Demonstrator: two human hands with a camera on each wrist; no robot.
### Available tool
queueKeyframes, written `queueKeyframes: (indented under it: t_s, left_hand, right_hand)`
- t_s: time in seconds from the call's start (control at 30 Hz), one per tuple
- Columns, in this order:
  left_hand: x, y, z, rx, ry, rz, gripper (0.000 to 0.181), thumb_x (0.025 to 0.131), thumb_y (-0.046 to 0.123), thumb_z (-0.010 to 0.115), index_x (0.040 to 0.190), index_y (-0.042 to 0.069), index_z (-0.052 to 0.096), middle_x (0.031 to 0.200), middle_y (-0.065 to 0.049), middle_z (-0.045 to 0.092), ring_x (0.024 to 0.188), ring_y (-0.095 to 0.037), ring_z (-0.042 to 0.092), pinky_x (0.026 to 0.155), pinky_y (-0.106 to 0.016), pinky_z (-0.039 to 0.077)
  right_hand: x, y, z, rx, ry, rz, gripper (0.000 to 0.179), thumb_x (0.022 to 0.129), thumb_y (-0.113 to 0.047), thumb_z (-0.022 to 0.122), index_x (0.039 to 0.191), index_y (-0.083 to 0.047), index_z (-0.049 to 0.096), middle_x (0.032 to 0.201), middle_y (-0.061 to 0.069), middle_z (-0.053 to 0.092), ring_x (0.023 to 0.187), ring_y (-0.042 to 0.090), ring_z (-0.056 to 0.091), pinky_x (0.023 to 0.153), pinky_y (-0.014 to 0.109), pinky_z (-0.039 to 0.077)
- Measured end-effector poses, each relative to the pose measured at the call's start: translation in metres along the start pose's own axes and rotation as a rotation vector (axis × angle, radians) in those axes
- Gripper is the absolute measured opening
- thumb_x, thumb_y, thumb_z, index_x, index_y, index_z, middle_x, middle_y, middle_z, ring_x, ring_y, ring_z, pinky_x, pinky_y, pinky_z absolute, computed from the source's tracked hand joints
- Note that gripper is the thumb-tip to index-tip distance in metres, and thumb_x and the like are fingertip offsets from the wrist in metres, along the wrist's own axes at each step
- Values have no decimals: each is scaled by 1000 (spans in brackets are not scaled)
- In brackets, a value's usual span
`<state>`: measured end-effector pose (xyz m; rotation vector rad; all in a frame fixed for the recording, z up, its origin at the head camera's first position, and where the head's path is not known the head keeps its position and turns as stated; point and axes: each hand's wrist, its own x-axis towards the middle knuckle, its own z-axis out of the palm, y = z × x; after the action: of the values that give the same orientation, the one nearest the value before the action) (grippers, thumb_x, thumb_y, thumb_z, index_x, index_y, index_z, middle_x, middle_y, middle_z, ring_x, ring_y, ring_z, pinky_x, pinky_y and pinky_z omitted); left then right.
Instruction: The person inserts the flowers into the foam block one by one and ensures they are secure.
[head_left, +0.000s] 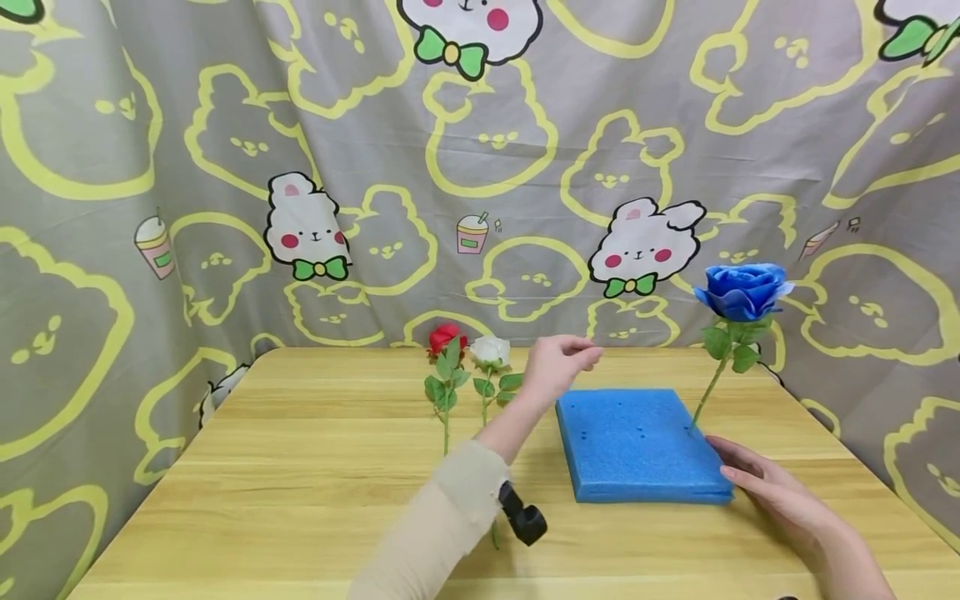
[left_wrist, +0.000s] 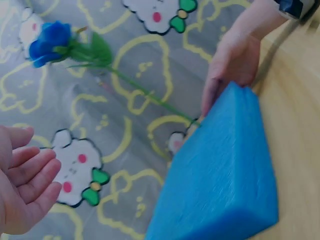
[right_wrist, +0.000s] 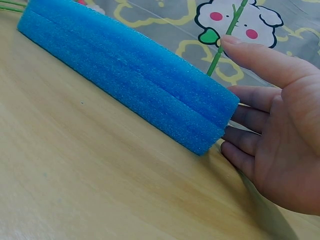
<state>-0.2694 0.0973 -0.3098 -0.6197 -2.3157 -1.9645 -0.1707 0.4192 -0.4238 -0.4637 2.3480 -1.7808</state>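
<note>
A blue artificial rose [head_left: 742,293] stands in the right side of a blue foam block [head_left: 637,450], its stem leaning slightly right. Several small holes dot the block's top. My right hand [head_left: 772,487] rests against the block's right side, its fingers fairly straight along that face in the right wrist view. Above the block's far left corner, my left hand [head_left: 558,365] hangs in the air with relaxed fingers and nothing in it. In the left wrist view its palm [left_wrist: 25,185] faces the camera, apart from the foam and the rose.
Left of the block, a red rose [head_left: 447,340] and a white rose [head_left: 491,352] lie on the wooden table [head_left: 315,467], their stems partly behind my left forearm. A grey patterned curtain [head_left: 375,167] hangs behind the table and along both sides.
</note>
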Motion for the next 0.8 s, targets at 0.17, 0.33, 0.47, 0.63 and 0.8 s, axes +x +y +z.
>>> queueKeyframes:
  t_s: [0.17,0.33,0.47,0.63,0.8]
  left_hand:
    - [-8,-3,-38,-10,-2,-30,23,85,21,68,99,3,70,83,-4,70,74,-11,65,72,-27,54]
    - [-19,-4,-72,-42,10,-61,24,86,19,67,100,-1,69,88,-11,70,80,-22,67,73,-33,54]
    - [-28,-7,-96,-44,48,-76,23,86,13,66,100,-5,68,88,-17,69,81,-27,67,72,-33,55]
    - [-34,-24,-122,8,112,-124,25,85,14,68,102,-4,67,87,-15,69,80,-28,67,70,-34,55]
    - [-46,-40,-142,23,150,-212,27,85,14,67,105,-5,65,96,-19,67,82,-29,67,71,-34,55]
  right_hand:
    - [0,0,0,-17,3,0,52,99,-6,38,138,19,13,126,-29,42,113,-19,33,87,4,31]
    - [0,0,0,-16,8,33,53,100,-9,39,139,17,14,125,-30,41,112,-21,33,86,4,31]
    - [0,0,0,-21,11,41,54,100,-9,39,140,16,13,124,-30,41,111,-21,32,86,4,31]
    - [1,2,-1,-23,9,21,52,100,-8,38,139,17,14,125,-30,41,112,-21,32,86,4,31]
    - [1,4,-1,-8,9,15,52,100,-7,38,139,17,14,126,-29,42,113,-20,33,86,4,31]
